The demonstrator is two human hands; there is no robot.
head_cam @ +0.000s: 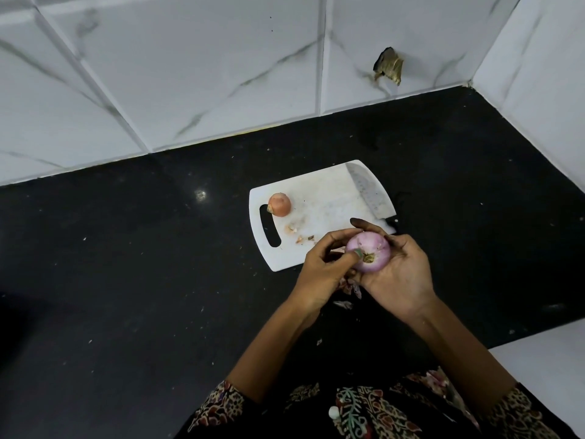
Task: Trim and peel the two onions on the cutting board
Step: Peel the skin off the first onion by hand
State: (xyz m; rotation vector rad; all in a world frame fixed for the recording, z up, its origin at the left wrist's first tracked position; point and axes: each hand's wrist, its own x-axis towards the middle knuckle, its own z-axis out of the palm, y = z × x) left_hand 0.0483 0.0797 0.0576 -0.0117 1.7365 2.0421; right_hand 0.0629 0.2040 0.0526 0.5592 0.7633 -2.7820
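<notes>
Spanning the whole lower scene: black countertop (126,280), backed by white marbled wall tiles (190,74). Resting on it, well back from the near edge: white cutting board (323,198), handle slot to the left. Lying along the board's right side: knife (368,191), blade aimed away toward the wall, handle nearest the hands, untouched. Next down in size: right hand (399,274), cupped palm-up around the purple onion (367,251), fingers wrapped behind it. Opposite: left hand (326,264), thumb pressed on the onion's skin just beside the root tuft, other fingers curled under; apparently pinching at a layer, though any loosened skin hidden by the thumb.

Held above the board's near right corner, not resting on it, root end turned toward the camera, so the root-to-stem axis running roughly away from the viewer and slightly downward. Mostly pale and smooth, so probably well peeled already; root stub uncut.

Best done by catching the skin's edge at the root with the thumbnail and drawing toward the stem end, turning the bulb in the right palm between pulls, tearing only the dry layer.

Smaller: orange-brown onion (279,204) sitting on the board beside the slot, skin on, tip pointing left. Smallest: peel scraps (299,236) on the board and more on the counter beneath the hands.
</notes>
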